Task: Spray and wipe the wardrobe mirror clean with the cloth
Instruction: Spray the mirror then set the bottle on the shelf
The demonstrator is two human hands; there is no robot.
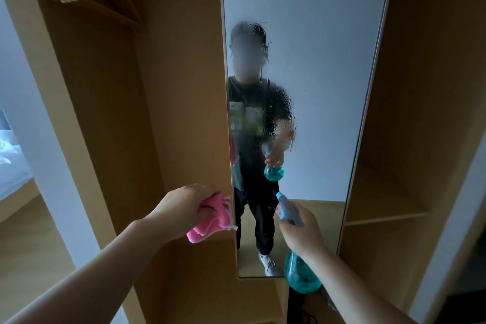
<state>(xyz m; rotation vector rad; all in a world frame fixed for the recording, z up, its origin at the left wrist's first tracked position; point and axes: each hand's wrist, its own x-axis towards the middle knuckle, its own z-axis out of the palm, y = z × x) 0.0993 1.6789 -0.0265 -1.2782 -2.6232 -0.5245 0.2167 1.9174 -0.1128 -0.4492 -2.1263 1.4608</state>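
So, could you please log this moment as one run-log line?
phase: spraying | left hand: grips pink cloth | right hand: grips spray bottle | mirror: droplets, not yet wiped

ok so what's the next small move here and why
Probably raise the left hand with the pink cloth onto the mirror and wipe through the droplets. Spray already beads and runs over the middle of the glass, while the cloth sits bunched in that hand's grip low beside the mirror's left edge. The right hand holds the spray bottle, nozzle toward the glass.

Forearms [105, 258] unsleeved; dark printed tee [252, 97], black trousers [263, 218], white shoe [267, 263].
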